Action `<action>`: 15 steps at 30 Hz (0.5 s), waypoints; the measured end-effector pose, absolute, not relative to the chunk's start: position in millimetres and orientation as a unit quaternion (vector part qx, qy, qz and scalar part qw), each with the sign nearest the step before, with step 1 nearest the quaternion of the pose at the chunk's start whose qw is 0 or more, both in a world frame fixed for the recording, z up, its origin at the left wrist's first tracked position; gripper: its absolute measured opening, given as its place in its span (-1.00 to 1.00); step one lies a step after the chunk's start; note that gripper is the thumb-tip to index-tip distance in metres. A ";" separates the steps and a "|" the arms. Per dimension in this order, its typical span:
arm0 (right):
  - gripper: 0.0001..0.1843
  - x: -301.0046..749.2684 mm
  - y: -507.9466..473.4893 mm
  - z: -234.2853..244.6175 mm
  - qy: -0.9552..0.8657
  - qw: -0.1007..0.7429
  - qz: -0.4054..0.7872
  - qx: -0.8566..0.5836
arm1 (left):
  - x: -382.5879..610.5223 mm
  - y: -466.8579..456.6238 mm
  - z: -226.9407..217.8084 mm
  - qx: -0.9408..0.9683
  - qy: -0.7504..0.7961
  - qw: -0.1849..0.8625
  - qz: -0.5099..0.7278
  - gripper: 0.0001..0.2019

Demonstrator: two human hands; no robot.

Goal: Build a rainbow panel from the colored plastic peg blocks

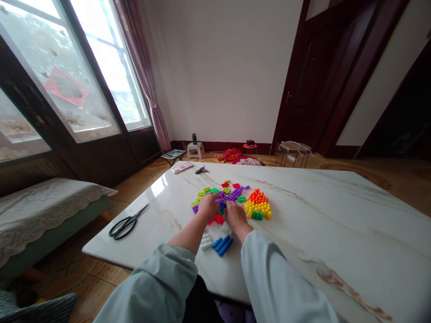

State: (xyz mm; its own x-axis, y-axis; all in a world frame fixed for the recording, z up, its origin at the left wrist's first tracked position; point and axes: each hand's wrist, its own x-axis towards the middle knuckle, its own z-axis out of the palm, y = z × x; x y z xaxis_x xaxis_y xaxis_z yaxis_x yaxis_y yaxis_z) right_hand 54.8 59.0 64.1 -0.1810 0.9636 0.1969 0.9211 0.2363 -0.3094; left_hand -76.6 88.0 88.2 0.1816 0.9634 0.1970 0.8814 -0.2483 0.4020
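My left hand reaches into a pile of colourful plastic building pieces, its fingers bent near the purple pieces. Close beside it on the right, my right hand has curled fingers by a dark blue piece. Both hands look closed, but whatever is between the fingertips is hidden or too small to make out. Around them lie yellow-green pieces, red pieces, white pieces and blue pieces. To the right sits a tight group of orange, yellow and green pieces.
Black-handled scissors lie at the left of the marble-patterned table. Near the far edge are a pink-and-white flat packet and a small dark tool. A white stool stands beyond, against the wall.
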 end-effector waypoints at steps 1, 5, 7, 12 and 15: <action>-0.70 58.8 59.5 65.1 -0.762 0.186 0.063 -0.617 | -74.2 86.9 91.0 0.767 0.593 0.106 0.221 -0.66; -0.69 75.2 58.3 72.2 -0.737 0.225 0.084 -0.632 | -60.6 82.8 98.3 0.790 0.536 0.135 0.265 -0.59; -0.63 84.7 56.5 76.9 -0.733 0.238 0.092 -0.631 | -53.1 81.5 100.4 0.809 0.503 0.145 0.269 -0.54; -0.60 112.7 56.2 82.5 -0.705 0.324 0.117 -0.619 | -37.4 77.3 109.8 0.819 0.483 0.156 0.266 -0.61; -0.68 129.0 59.9 79.9 -0.653 0.440 0.195 -0.585 | -27.0 74.1 115.5 0.776 0.496 0.208 0.328 -0.74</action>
State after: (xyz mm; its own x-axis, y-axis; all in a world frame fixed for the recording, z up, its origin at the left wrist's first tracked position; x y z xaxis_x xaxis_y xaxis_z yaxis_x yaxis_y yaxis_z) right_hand 129.0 59.9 79.9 0.0718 0.9359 0.3450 0.5923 0.2383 -0.7697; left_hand -27.0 74.1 115.5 0.2915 0.9071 0.3036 0.6342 -0.4209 0.6486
